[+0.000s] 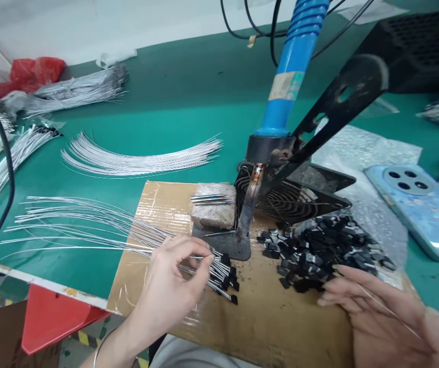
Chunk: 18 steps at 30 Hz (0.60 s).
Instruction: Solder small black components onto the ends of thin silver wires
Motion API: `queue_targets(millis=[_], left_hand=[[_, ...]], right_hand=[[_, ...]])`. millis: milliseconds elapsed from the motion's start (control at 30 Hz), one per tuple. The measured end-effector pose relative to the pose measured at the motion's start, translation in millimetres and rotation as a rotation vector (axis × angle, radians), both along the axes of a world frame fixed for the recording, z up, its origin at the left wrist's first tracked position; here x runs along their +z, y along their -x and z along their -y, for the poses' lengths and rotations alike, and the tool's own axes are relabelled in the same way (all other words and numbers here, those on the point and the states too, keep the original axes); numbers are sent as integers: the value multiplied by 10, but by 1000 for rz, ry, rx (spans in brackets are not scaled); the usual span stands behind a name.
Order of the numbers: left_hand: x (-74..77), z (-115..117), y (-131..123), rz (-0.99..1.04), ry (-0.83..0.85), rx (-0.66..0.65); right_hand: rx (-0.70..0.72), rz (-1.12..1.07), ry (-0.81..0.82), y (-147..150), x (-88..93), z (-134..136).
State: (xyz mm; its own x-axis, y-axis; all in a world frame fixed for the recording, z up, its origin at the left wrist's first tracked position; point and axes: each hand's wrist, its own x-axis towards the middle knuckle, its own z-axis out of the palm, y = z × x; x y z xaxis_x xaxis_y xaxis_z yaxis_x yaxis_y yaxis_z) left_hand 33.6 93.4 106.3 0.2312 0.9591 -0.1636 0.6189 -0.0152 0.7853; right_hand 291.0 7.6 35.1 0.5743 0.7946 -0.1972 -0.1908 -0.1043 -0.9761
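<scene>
left hand (166, 283) pinches crosswise wires (138, 227), black ends (234, 300) rightward; right hand (380, 329) holds a strand (389, 310).

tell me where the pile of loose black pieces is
In the head view, the black pile lies right of centre, between the right hand and the fan, left of the phone.

left hand (179, 278) fingers bent, thumb and fingertips pinched together, forearm angled in, right hand (382, 312) half-curled, fingers loosely extended leftward

Blue tubular soldering iron (277, 115), black metal arm (330, 116) block ctr; low gap btwn L hand (177, 286) & R hand (388, 312) over brown cardboard (273, 324)
</scene>
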Motion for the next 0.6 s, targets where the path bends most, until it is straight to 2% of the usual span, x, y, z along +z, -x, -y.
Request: queue_targets(millis=[67,167,267,333,400,500,600], left_hand=[[11,15,26,-5,-68,-60],[49,4,93,-74,-172,-115],[72,-171,227,-219,-367,-140],[41,-429,342,-422,-493,-188],[-41,-777,450,-696,-575,-291],[-228,-1313,565,-763,-570,-383],[-410,-1672,619,-752,-545,-442]], right_hand=[[-52,30,-10,28,-14,-13],[-46,16,1,44,-22,-41],[-28,31,-50,35,-28,-56],[-55,44,-62,40,-30,-66],[-52,36,-56,53,-37,-74],[-9,59,-66,57,-73,-70],[43,237,-70,49,-108,-40]])
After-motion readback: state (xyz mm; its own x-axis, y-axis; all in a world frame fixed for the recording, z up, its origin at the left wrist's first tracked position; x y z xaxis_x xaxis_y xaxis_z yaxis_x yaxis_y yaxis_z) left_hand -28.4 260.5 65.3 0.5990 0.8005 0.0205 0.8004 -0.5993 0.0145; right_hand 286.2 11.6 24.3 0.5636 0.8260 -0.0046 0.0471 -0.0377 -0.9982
